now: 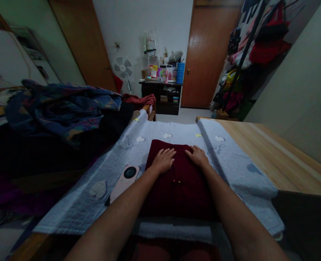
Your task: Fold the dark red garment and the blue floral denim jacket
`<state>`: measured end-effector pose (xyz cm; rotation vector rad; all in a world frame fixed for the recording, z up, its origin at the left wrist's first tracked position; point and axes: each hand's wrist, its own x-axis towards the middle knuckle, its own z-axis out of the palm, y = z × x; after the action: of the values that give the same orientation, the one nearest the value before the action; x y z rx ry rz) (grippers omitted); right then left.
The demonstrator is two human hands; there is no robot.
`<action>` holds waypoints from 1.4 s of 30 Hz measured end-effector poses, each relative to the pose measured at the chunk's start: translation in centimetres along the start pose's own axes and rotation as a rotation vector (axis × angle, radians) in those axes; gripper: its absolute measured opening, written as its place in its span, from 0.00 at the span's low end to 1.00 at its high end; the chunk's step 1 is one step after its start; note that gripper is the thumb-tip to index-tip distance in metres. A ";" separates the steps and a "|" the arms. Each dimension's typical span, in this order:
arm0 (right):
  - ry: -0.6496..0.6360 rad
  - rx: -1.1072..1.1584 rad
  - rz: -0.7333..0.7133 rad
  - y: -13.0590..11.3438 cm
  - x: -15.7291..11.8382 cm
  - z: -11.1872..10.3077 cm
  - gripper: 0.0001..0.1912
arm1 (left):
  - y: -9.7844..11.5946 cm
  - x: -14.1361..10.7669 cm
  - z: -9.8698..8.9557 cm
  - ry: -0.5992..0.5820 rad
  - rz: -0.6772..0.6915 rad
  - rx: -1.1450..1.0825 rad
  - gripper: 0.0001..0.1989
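my left hand (164, 160) and right hand (198, 156) lie flat and open on the folded dark red cloth (182, 197), pinching nothing. it sits on the pale blue sheet (124, 152). if i press too hard, the cloth could slide or wrinkle, and my left arm (127, 208) might knock the phone (122, 185) nearby.

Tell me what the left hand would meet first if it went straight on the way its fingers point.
The left hand lies on the dark red cloth, so it would first slide over the rest of that cloth, then probably reach the pale blue sheet beyond its far edge.
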<state>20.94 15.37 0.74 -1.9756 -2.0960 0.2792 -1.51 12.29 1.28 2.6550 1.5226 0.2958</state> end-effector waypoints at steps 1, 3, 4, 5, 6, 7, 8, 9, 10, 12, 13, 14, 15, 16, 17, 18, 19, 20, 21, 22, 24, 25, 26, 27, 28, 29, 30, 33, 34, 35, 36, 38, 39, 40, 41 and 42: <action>-0.003 -0.001 0.005 0.0 0.0 -0.1 0.30 | 0.0 0.0 0.0 -0.004 -0.001 -0.001 0.24; -0.013 -0.002 0.023 0.0 -0.1 -0.4 0.30 | 0.1 0.0 -0.1 -0.009 -0.002 -0.004 0.25; -0.023 -0.001 0.040 -0.1 -0.2 -0.7 0.30 | 0.1 0.0 -0.2 -0.011 -0.001 -0.005 0.25; -0.032 -0.001 0.063 -0.3 -0.3 -1.0 0.29 | 0.1 0.0 -0.3 -0.014 -0.001 -0.005 0.25; -0.039 -0.005 0.091 -0.5 -0.5 -1.3 0.28 | 0.1 0.0 -0.3 -0.017 -0.001 -0.004 0.24; -0.039 -0.016 0.119 -0.8 -0.8 -1.7 0.28 | 0.1 0.1 -0.3 -0.020 -0.002 -0.002 0.24; -0.036 -0.032 0.138 -1.1 -1.1 -2.0 0.27 | 0.1 0.1 -0.4 -0.022 -0.002 0.001 0.24; -0.028 -0.050 0.141 -1.6 -1.6 -2.3 0.27 | 0.1 0.1 -0.4 -0.023 -0.003 0.003 0.24; -0.020 -0.065 0.125 -2.2 -2.2 -2.6 0.28 | 0.1 0.1 -0.3 -0.024 -0.005 0.004 0.24; -0.023 -0.067 0.030 -3.5 -3.6 -2.7 0.29 | 0.1 0.1 -0.3 -0.020 -0.007 0.004 0.24; -0.035 -0.048 -0.041 -4.3 -4.5 -2.7 0.29 | 0.1 0.1 -0.2 -0.016 -0.008 0.004 0.24; -0.053 -0.017 -0.121 -5.1 -5.4 -2.5 0.28 | 0.1 0.1 -0.2 -0.013 -0.008 0.003 0.24; -0.071 0.016 -0.190 -5.9 -6.4 -2.2 0.28 | 0.0 0.1 -0.1 -0.010 -0.007 0.003 0.24; -0.088 0.038 -0.218 -6.6 -7.2 -2.0 0.27 | 0.0 0.1 0.0 -0.008 -0.005 0.002 0.24; -0.096 0.041 -0.217 -7.2 -8.0 -1.7 0.27 | -0.1 0.1 0.0 -0.006 -0.002 0.003 0.24; -0.078 0.034 -0.194 -7.7 -8.7 -1.4 0.27 | -0.1 0.1 0.1 -0.005 0.001 0.003 0.24; -0.063 0.035 -0.180 -8.1 -9.3 -1.2 0.28 | -0.2 0.1 0.1 -0.002 0.003 0.003 0.24; -0.052 0.035 -0.165 -8.3 -9.7 -1.0 0.28 | -0.2 0.1 0.2 0.001 0.006 0.001 0.24; -0.047 0.037 -0.156 -8.4 -9.9 -0.9 0.28 | -0.2 0.1 0.2 0.004 0.008 -0.001 0.24; -0.051 0.041 -0.154 -8.4 -10.0 -0.9 0.29 | -0.2 0.1 0.3 0.005 0.009 -0.004 0.24; -0.068 0.044 -0.150 -8.2 -9.9 -0.9 0.32 | -0.3 0.2 0.2 0.004 0.006 -0.010 0.24; -0.077 0.044 -0.150 -8.2 -9.9 -0.9 0.34 | -0.3 0.2 0.2 0.003 0.001 -0.013 0.24; -0.086 0.044 -0.151 -8.1 -9.8 -0.9 0.35 | -0.3 0.4 0.1 0.002 -0.009 -0.015 0.24; -0.093 0.046 -0.150 -8.0 -9.7 -0.9 0.36 | -0.4 0.5 0.0 0.001 -0.022 -0.018 0.24; -0.097 0.049 -0.148 -8.0 -9.7 -0.9 0.37 | -0.5 0.7 -0.1 -0.001 -0.037 -0.020 0.24; -0.098 0.054 -0.145 -8.0 -9.7 -0.9 0.37 | -0.7 0.9 -0.2 -0.004 -0.052 -0.021 0.24; -0.098 0.060 -0.142 -8.1 -9.8 -0.9 0.38 | -0.9 1.1 -0.4 -0.008 -0.066 -0.022 0.24; -0.095 0.072 -0.135 -8.1 -9.9 -1.0 0.37 | -1.5 1.9 -0.7 -0.027 -0.088 -0.022 0.25; -0.096 0.074 -0.134 -8.1 -9.9 -1.0 0.37 | -1.7 2.1 -0.8 -0.034 -0.087 -0.022 0.25; -0.098 0.076 -0.134 -8.1 -9.9 -1.0 0.37 | -1.9 2.4 -0.9 -0.042 -0.085 -0.022 0.25; -0.101 0.077 -0.134 -8.1 -9.9 -1.0 0.38 | -2.1 2.6 -0.9 -0.050 -0.085 -0.020 0.25; -0.111 0.080 -0.132 -8.1 -9.8 -1.0 0.38 | -2.5 3.1 -0.9 -0.077 -0.101 -0.012 0.26; -0.115 0.081 -0.130 -8.1 -9.8 -1.1 0.38 | -2.6 3.4 -0.8 -0.094 -0.117 -0.008 0.26; -0.119 0.081 -0.128 -8.2 -9.8 -1.1 0.38 | -2.7 3.6 -0.8 -0.111 -0.137 -0.004 0.27; -0.122 0.080 -0.126 -8.2 -9.8 -1.2 0.38 | -2.8 3.8 -0.8 -0.126 -0.157 -0.002 0.28; -0.124 0.079 -0.124 -8.2 -9.9 -1.2 0.37 | -2.9 4.1 -0.7 -0.135 -0.174 -0.001 0.29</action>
<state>14.01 4.99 3.93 -1.8181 -2.2360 0.4643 -2.11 17.22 2.09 2.4637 1.6934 0.1046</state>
